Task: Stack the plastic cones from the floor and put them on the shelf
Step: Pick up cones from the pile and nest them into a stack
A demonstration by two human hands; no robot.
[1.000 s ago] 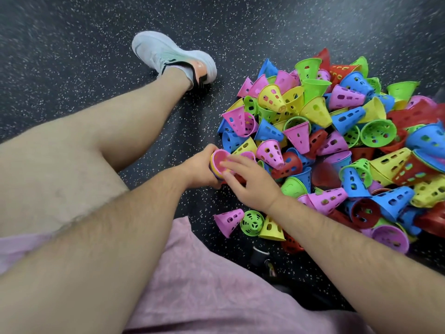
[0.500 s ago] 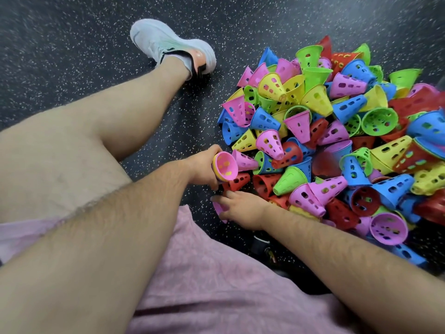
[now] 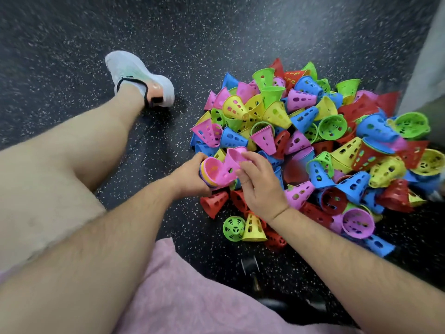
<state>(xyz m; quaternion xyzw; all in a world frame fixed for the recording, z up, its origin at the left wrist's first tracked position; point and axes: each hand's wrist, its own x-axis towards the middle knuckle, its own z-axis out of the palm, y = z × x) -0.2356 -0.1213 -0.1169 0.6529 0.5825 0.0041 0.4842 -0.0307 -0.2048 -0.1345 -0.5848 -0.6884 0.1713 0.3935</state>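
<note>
While left hand (image 3: 190,179) grips stack (image 3: 209,172) | right hand (image 3: 260,186) fingers pinch pink cone (image 3: 231,162), tip toward stack

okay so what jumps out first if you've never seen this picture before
A big heap of bright plastic cones fills the dark speckled floor at right. At its near edge, the left hand grips a nested stack while the right hand brings a pink cone to it.

A single head-worn wide-angle view looks steeply down and forward from a seated person, close over the speckled floor (image 3: 216,32), with the pile of cones (image 3: 313,145) at right of centre.
</note>
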